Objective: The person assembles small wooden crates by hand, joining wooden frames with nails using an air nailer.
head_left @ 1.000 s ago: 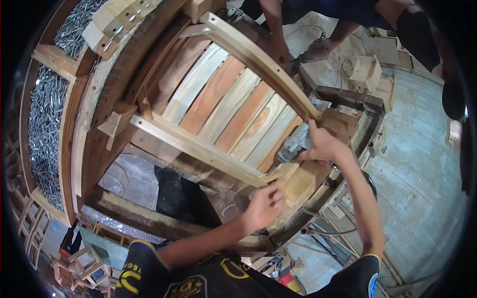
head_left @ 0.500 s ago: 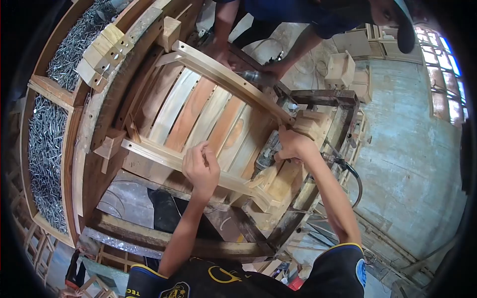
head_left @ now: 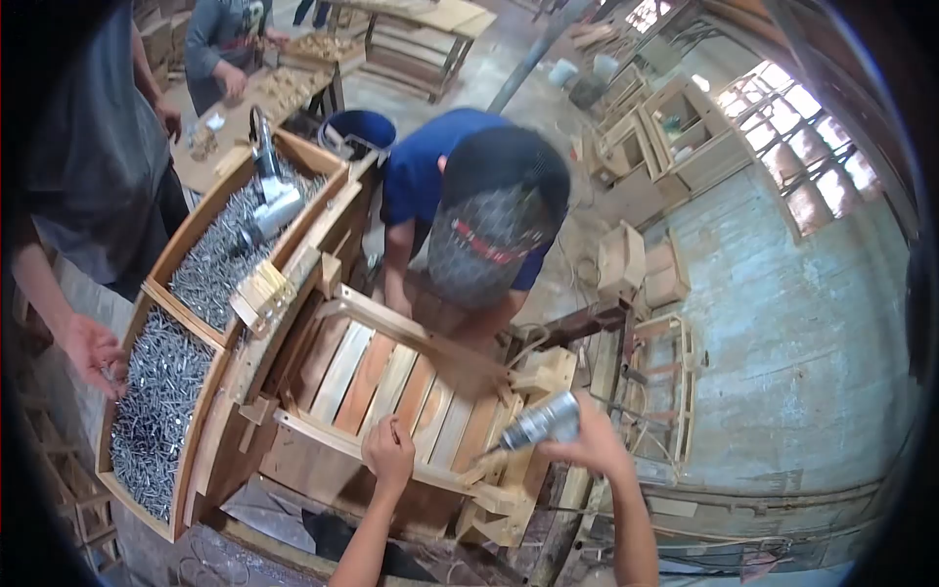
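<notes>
My right hand (head_left: 594, 442) is wrapped round a silver power screwdriver (head_left: 536, 421), its bit pointing down and left over the near right corner of a slatted wooden frame. My left hand (head_left: 389, 451) is closed in a fist above the near rail (head_left: 328, 433); whatever its fingers may hold is hidden. Pale and reddish slats (head_left: 391, 383) lie side by side between the near rail and the far rail (head_left: 421, 338). Wooden blocks (head_left: 543, 375) stand at the frame's right end.
Across the frame, a capped co-worker (head_left: 494, 215) bends over the far rail. Screws fill a divided wooden tray (head_left: 223, 338) at left, with another power driver (head_left: 269, 215) lying in it. A second person's hand (head_left: 93, 352) hangs at the tray's left edge. Metal bars run along the right.
My right hand has lifted the screwdriver from the frame's right end. My left hand stays closed near the near rail. The view has tilted up, and the co-worker leans further in.
</notes>
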Demonstrator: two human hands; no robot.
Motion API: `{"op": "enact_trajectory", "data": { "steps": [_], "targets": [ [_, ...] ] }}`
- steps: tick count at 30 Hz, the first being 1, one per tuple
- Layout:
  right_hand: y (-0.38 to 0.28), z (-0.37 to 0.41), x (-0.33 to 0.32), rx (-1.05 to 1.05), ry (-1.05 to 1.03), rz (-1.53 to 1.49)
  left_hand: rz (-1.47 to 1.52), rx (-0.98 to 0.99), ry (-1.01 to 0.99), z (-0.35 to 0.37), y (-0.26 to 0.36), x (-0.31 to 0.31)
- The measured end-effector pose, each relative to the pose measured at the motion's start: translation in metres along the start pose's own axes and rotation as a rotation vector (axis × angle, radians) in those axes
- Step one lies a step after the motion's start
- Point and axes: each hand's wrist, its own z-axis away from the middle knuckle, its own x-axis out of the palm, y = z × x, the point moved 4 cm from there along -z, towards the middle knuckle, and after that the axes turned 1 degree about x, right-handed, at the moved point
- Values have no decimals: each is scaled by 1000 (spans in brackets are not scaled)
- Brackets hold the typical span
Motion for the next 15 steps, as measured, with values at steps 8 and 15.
{"op": "enact_trajectory", "data": {
  "steps": [8,15],
  "targets": [
    [45,187,36,336,281,94,-73,-6,-95,6,0,2],
    [70,238,83,322,395,31,-170,-72,-135,3,2,4]
  ]
}}
